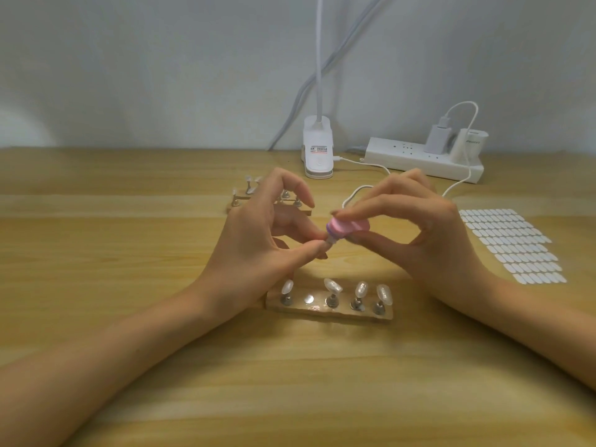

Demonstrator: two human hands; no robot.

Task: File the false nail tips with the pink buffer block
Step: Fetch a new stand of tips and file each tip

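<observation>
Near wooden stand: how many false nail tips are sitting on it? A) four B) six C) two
A: four false nail tips stand on the near wooden stand, and a bare metal disc marks the one empty spot.

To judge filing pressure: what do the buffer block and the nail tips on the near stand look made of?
Pink buffer block: probably foam, matte, with a purple layer at its end. Nail tips: likely plastic, translucent and glossy, showing highlights.

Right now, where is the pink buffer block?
Head view, centre: the right hand pinches the pink buffer block beyond the near wooden stand, beside the left hand.
</observation>
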